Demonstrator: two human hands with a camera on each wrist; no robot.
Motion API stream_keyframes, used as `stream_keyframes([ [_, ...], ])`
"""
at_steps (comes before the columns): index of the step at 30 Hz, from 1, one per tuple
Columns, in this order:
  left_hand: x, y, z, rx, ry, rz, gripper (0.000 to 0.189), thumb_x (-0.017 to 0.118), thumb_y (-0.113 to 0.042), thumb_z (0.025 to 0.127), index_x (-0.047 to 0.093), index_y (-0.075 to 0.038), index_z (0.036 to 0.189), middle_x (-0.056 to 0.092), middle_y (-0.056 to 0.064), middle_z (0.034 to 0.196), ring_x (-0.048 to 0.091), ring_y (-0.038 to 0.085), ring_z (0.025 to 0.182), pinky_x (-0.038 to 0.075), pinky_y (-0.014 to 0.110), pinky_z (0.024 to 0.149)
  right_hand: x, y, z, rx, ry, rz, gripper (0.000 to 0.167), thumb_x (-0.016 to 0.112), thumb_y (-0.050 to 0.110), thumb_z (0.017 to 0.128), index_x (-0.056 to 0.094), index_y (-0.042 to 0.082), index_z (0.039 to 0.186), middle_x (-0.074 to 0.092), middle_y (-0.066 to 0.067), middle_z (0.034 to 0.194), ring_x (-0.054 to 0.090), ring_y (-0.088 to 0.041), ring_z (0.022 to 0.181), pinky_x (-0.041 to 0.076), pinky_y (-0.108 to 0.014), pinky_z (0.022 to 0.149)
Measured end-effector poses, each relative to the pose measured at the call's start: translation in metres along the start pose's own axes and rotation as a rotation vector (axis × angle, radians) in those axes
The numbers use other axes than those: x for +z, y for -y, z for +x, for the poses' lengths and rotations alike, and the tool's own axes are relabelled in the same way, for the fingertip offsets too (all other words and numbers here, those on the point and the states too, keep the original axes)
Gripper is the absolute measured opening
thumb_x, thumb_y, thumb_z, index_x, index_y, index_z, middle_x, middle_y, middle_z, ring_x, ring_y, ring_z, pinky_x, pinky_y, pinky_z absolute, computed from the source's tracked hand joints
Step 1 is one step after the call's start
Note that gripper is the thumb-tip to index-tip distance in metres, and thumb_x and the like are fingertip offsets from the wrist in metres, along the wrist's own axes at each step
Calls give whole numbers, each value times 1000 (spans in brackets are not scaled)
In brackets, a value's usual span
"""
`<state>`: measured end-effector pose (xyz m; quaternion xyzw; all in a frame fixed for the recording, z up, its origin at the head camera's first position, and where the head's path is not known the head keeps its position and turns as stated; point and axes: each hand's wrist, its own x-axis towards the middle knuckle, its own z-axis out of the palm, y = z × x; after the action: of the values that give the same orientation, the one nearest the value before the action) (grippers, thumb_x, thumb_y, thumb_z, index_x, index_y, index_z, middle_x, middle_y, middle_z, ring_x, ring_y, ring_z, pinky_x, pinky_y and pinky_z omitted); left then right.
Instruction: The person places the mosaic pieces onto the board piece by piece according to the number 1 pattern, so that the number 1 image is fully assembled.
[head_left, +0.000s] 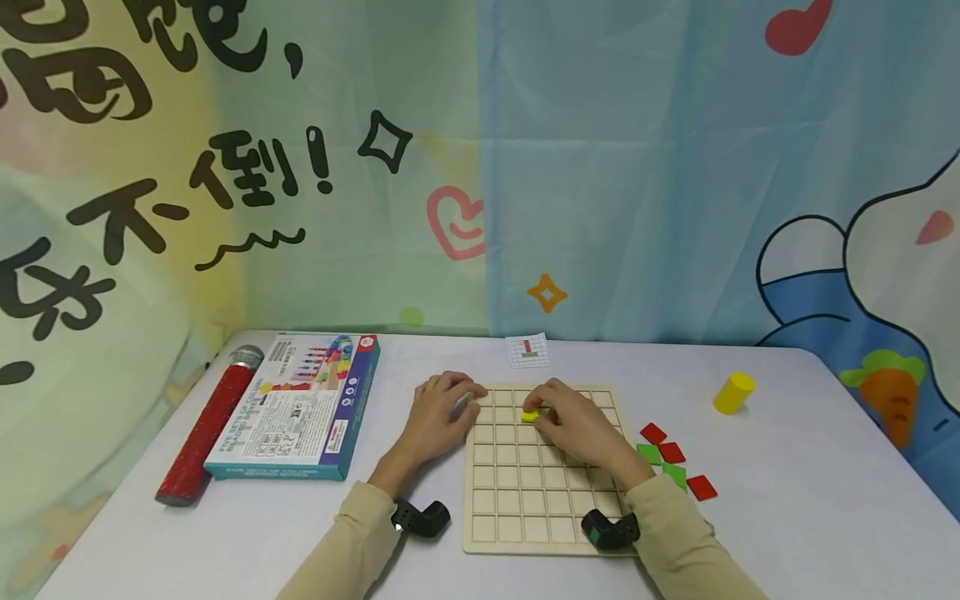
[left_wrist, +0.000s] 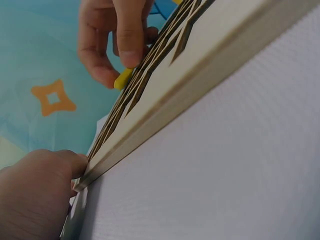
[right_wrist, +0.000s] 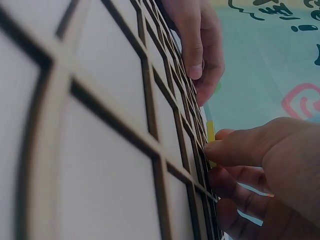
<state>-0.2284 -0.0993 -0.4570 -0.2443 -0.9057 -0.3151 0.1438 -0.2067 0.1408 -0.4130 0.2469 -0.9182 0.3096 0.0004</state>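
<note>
A pale wooden grid board (head_left: 517,529) lies flat on the table. My right hand (head_left: 581,421) pinches a small yellow tile (head_left: 529,415) between thumb and index finger, over the far part of the grid. In the right wrist view the yellow tile (right_wrist: 210,131) stands on edge at the fingertips, close to the cells. My left hand (head_left: 441,417) holds the board's far left corner, thumb and index finger on either side of it. The left wrist view has that left hand (left_wrist: 42,187) at the corner and the yellow tile (left_wrist: 123,78) farther up.
Red tiles (head_left: 702,487) and green tiles (head_left: 674,475) lie right of the board, near my right forearm. A yellow cylinder (head_left: 733,393) stands farther right. Behind the board is a small pattern card (head_left: 527,351). At left lie a flat box (head_left: 292,417) and a red microphone-like tube (head_left: 206,429).
</note>
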Motion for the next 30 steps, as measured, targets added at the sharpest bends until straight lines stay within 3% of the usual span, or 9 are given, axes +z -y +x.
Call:
stream_keyframes([
  [30, 0, -2, 0, 5, -13, 7, 18, 58, -20, 90, 67, -20, 106, 59, 5, 116, 52, 28, 110, 33, 53, 95, 1, 2, 2, 26, 19, 36, 12, 59, 10, 90, 64, 14, 100, 57, -1, 98, 48, -9, 72, 42, -25, 66],
])
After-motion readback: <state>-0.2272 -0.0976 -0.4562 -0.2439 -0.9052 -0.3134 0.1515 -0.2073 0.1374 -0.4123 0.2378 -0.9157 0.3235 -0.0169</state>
